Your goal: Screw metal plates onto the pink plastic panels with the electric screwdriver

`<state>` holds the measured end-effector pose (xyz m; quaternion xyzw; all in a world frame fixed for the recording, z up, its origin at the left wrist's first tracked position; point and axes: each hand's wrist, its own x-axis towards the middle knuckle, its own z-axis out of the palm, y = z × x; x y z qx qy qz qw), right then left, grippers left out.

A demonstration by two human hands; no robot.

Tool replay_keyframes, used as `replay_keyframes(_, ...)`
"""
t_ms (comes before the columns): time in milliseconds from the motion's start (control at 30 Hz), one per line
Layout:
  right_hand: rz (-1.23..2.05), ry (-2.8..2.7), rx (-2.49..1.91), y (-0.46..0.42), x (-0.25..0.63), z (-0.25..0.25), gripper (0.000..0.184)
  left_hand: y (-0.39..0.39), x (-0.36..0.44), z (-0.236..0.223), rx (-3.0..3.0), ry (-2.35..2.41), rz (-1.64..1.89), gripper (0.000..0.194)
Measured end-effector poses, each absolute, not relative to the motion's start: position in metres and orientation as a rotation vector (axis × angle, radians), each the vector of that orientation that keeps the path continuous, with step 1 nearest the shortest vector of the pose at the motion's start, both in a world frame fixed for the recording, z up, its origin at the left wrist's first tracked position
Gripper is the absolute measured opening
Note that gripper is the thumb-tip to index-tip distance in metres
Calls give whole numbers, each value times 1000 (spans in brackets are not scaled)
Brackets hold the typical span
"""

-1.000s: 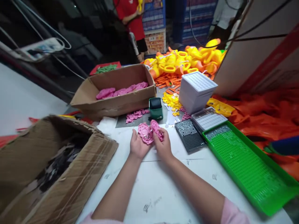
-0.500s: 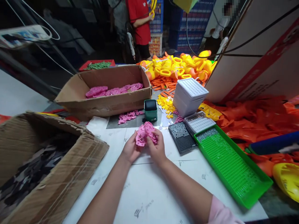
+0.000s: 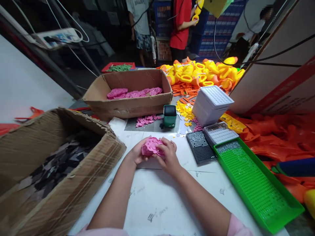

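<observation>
A pink moulded plastic part [image 3: 150, 146], with a lumpy rim and a round shape on its face, is held above the white-covered table. My left hand [image 3: 139, 152] grips its left side from beneath and behind. On the right side, my right hand [image 3: 169, 153] has its bent fingers on the face and edge of the part. Some fingertips are hidden behind it. Beyond my hands stands a small green and black device [image 3: 169, 116], beside a heap of small pink pieces [image 3: 147, 120]. Similar pink parts [image 3: 135, 93] lie in a cardboard box [image 3: 128, 108].
At left is a cardboard box of dark flat pieces [image 3: 61, 160]. To the right lie a black tray [image 3: 201, 149] and a green tray [image 3: 256, 183] of small metal bits, near stacked white trays [image 3: 211, 105]. Yellow toy parts [image 3: 201, 72] pile up behind; two people stand beyond.
The pink part has turned: a two-lobed shape showed before, and now one broad face is up. My right fingers have shifted onto that face. The camera view has swung left.
</observation>
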<state>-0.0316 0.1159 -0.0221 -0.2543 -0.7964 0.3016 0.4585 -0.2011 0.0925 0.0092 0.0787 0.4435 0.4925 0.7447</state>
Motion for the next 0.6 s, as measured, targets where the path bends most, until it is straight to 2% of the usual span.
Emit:
replay_keyframes(167,804,-1989,-570,116,-32,-22,28,92,-204,15,276,997,896,64)
replay_keyframes(400,967,-1784,-741,122,-32,-26,29,92,-200,15,398,951,1018,84)
replay_keyframes(467,999,-1681,-841,125,-32,-25,26,91,-194,17,476,878,1070,76)
replay_keyframes(600,1067,-1540,-944,128,-33,-23,25,91,-174,16,604,852,1229,46)
